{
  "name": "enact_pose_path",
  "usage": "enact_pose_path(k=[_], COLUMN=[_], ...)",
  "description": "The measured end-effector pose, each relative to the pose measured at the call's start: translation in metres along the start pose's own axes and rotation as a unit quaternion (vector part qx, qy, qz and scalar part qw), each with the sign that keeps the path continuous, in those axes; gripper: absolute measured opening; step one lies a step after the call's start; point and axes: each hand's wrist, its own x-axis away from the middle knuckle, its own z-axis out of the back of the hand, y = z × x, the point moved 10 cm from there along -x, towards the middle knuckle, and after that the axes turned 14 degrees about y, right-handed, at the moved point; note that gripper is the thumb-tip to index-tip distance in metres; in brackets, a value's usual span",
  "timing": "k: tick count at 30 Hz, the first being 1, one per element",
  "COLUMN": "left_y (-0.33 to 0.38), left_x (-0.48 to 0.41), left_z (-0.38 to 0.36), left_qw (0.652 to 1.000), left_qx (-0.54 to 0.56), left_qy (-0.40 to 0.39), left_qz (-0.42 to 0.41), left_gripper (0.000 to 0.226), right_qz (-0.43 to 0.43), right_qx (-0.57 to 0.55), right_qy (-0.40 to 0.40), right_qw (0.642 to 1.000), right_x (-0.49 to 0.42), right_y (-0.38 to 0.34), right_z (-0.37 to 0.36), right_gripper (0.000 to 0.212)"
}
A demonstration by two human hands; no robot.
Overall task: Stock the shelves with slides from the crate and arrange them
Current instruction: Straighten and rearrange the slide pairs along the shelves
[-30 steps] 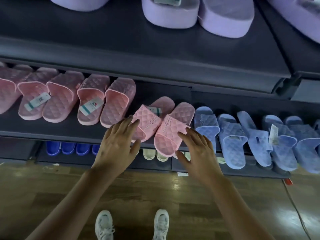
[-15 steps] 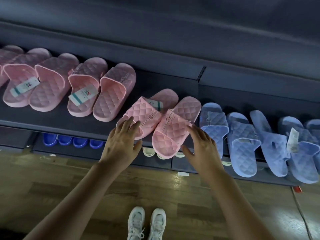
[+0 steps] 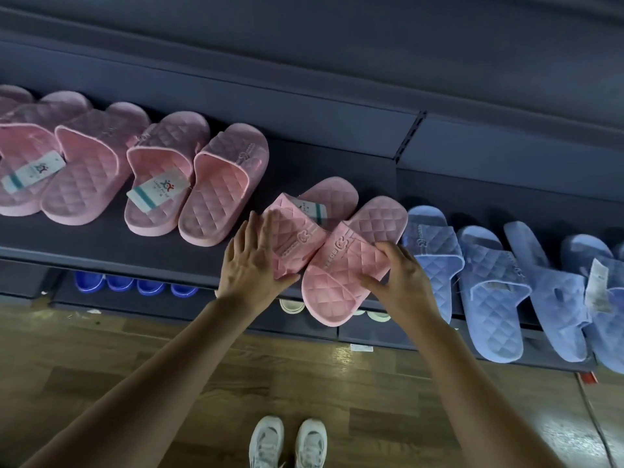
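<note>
Two pink quilted slides lie side by side, toes toward me, on the dark middle shelf point(image 3: 101, 244). My left hand point(image 3: 251, 265) grips the left pink slide point(image 3: 300, 231) at its toe end, fingers along its left side and thumb across the front. My right hand point(image 3: 403, 282) holds the right pink slide point(image 3: 337, 295) by its strap, thumb on top and fingers curled round the right edge. This slide's toe hangs over the shelf's front edge. A paper tag point(image 3: 312, 211) lies on the left slide's heel.
More pink slides point(image 3: 216, 184) with tags fill the shelf to the left, and blue slides point(image 3: 489, 288) crowd close on the right. A lower shelf holds dark blue footwear point(image 3: 135, 285). Below are a wooden floor and my white shoes point(image 3: 287, 440).
Both hands moved forward from hovering at the shelf edge onto the two pink slides and closed on them. The view tilted downward.
</note>
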Motion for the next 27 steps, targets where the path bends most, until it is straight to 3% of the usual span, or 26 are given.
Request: enact_pose_path(k=[5,11,16,22,27], left_y=[0.001,-0.004,-0.005,0.001,0.018], left_x=[-0.012,-0.018,-0.011,-0.005,-0.017], left_z=[0.006,0.004,0.005,0.001,-0.005], left_qw=[0.999,0.999,0.996,0.985,0.975], left_qx=[0.013,0.033,0.067,0.08,0.082], left_qy=[0.037,0.003,-0.04,-0.099,-0.127], left_qz=[0.003,-0.023,-0.048,-0.12,-0.163], left_gripper=[0.107,0.112,0.112,0.108,0.097], right_qz=[-0.036,-0.062,-0.064,-0.058,-0.098], right_qx=[-0.041,-0.121,-0.16,-0.117,-0.148], right_qy=[0.005,0.034,0.038,0.057,0.074], right_qw=[0.998,0.99,0.984,0.99,0.981], right_x=[-0.003,-0.006,-0.007,-0.008,-0.002], right_y=[-0.001,-0.007,-0.013,-0.005,0.017], right_z=[0.002,0.018,0.034,0.06,0.072], right_gripper=[0.03,0.007,0.006,0.006,0.019])
